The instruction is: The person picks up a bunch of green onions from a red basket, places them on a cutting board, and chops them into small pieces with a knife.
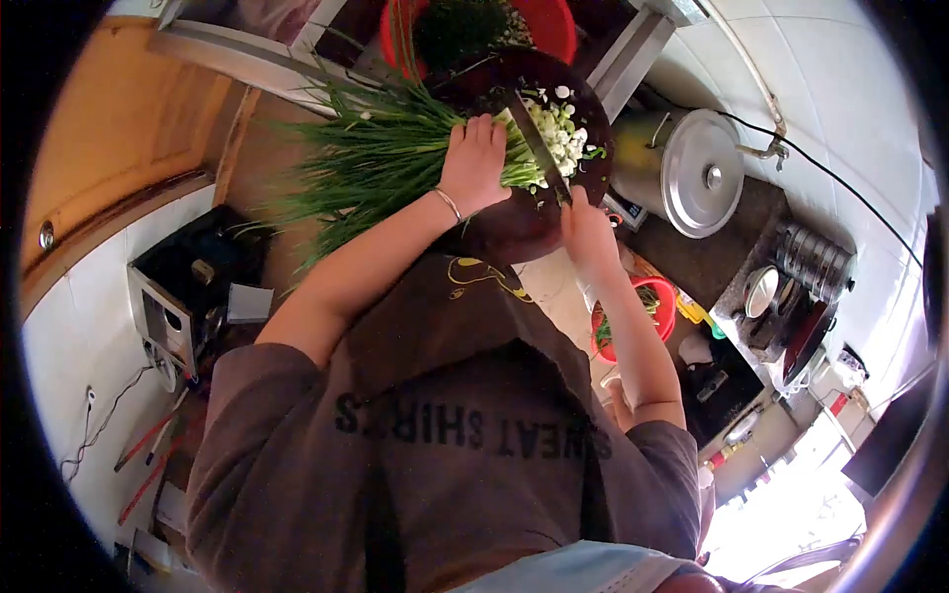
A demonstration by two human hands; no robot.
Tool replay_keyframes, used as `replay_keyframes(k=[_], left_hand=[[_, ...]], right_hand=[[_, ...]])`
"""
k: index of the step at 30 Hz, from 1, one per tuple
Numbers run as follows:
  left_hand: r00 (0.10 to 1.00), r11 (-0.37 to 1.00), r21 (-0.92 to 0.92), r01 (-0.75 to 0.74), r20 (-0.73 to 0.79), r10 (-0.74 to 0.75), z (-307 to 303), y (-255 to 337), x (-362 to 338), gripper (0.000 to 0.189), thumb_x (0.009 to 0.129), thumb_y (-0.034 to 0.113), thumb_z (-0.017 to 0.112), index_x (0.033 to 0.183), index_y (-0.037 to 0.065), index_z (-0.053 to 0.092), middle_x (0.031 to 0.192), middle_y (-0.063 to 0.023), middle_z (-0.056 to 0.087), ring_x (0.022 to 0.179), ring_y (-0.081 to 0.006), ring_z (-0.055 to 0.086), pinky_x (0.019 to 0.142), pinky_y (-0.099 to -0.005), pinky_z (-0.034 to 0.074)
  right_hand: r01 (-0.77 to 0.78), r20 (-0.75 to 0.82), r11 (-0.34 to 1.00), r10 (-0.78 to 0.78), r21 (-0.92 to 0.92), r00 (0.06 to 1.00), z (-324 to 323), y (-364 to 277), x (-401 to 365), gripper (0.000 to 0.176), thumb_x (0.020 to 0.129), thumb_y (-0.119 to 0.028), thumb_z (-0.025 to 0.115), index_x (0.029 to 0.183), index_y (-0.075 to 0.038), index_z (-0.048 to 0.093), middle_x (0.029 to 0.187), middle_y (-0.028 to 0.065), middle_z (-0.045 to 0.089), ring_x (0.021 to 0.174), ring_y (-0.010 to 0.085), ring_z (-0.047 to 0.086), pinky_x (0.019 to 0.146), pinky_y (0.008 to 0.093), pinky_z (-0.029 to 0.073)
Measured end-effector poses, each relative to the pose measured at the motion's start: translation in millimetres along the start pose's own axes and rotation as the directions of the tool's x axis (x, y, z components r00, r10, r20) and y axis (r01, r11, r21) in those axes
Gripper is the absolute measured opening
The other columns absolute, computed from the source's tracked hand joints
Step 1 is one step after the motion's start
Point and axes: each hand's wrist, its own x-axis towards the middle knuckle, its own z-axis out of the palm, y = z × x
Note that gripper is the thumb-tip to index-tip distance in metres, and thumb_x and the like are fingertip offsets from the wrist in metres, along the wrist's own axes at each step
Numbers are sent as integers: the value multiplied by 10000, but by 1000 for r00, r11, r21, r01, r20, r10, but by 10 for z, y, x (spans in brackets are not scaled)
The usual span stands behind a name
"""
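Observation:
A large bunch of green onions [386, 158] lies across a round dark cutting board [504, 232], its green tops hanging past the left edge. My left hand [476, 163] presses down on the bunch near the white ends, fingers wrapped over the stalks. In my right hand [590, 237] is the handle of a knife [539, 146]. Its blade stands across the stalks, just right of my left hand. Chopped white onion pieces [563, 133] are heaped on the board to the right of the blade.
Behind the board stands a red basin [549, 25] with chopped greens. A big lidded metal pot [704, 173] is at the right, below a wall tap [771, 150]. Another red basin [664, 306] with green stalks sits lower right. Steel steamers [813, 259] stand on the right counter.

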Motion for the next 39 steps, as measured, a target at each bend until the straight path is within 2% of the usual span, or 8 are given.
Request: replay_keyframes(k=[8,13,16,20,22,29,34,39], left_hand=[[1000,1000,18,-22,-5,22,-42,-1,31,952,538,441,821,1261,-39,430,1274,-201,476,1198,-335,449,983,-452,351],[998,999,-17,-42,-38,41,-38,-29,3,961,525,446,829,1257,-32,430,1259,-197,481,1177,-339,463,985,-455,355],[998,1000,-23,-20,-65,19,-16,-15,7,956,519,445,828,1251,-27,434,1250,-190,482,1170,-339,468,980,-454,358],[997,1000,-11,-4,-74,4,17,4,-11,947,516,442,830,1244,-22,440,1248,-178,481,1165,-325,466,979,-447,356],[996,1000,-13,-7,-92,5,24,6,-3,942,517,434,840,1242,-19,444,1254,-175,476,1160,-315,462,974,-441,355],[999,1000,-6,-3,-41,3,5,44,33,907,527,401,823,1236,-12,436,1248,-185,463,1172,-325,437,960,-451,347],[995,1000,15,-2,-99,3,44,45,15,897,493,404,832,1198,-1,455,1194,-173,494,1103,-320,474,917,-436,366],[997,1000,-1,-1,-81,1,-45,22,-22,934,499,434,837,1225,0,442,1240,-182,481,1144,-331,472,941,-440,378]], right_hand=[[-5,9,999,6,-46,1000,417,104,528,214,916,-133,462,1087,-13,418,705,266,618,697,459,616,625,565,478],[134,-166,988,-120,72,979,288,-59,886,236,915,-157,473,1077,10,434,699,281,604,702,467,606,613,547,480],[20,-137,986,3,168,990,84,-72,507,224,926,-168,476,1054,9,427,700,286,599,706,468,600,616,543,478],[12,-129,984,11,177,992,-16,-87,-119,218,933,-177,482,1047,-4,416,704,287,603,698,468,602,618,546,481],[-100,-61,995,101,19,993,132,-72,-270,153,933,-137,500,990,-16,424,677,252,596,669,443,603,578,522,459],[-113,-109,993,108,-36,988,549,-142,95,158,912,-128,491,1003,-27,411,684,260,611,662,437,624,570,536,501],[11,-208,995,-32,-104,978,631,-181,732,213,904,-136,463,1062,-3,414,692,279,612,657,450,622,570,544,508],[34,-288,991,5,133,958,339,-145,365,191,923,-151,484,1010,15,443,713,266,611,696,457,605,607,531,472]])
